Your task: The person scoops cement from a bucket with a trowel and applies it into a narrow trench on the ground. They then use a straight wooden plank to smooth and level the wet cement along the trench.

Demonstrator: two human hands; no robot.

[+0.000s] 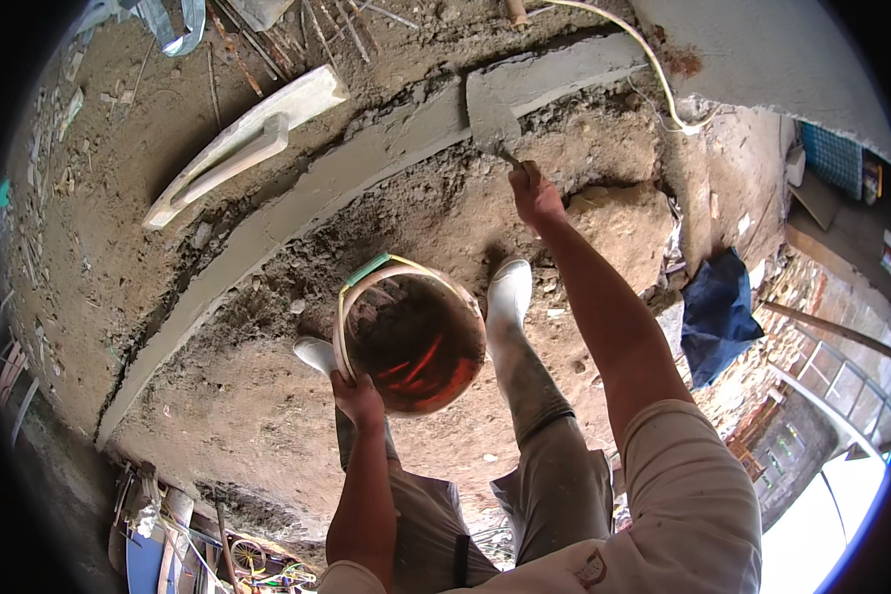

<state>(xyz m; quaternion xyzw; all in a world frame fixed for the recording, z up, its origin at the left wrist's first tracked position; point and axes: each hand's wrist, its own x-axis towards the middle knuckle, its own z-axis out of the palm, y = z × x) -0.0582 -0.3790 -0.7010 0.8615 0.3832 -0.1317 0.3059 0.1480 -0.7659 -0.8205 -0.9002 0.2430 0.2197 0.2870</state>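
Observation:
My left hand (359,398) grips the rim of a bucket (455,376) with a reddish inside wall and a green and yellow handle. Dark remains coat the inside of this bucket, which is tilted so that its mouth shows. Out ahead, my right hand (538,196) is closed round the handle of a trowel (492,117). The trowel's grey-smeared blade lies against a long strip of smooth grey cement (366,158) that curves across the dirt. Beyond the strip rests a long pale float (252,134) with a bar handle.
My white boots (510,287) stand on the dirt (257,396) on either side of the bucket. Thin rods (267,45) lie at the far left. A pale hose (658,69) crosses the strip's right end near a concrete slab (772,59). Dark blue sheeting (720,317) lies at right.

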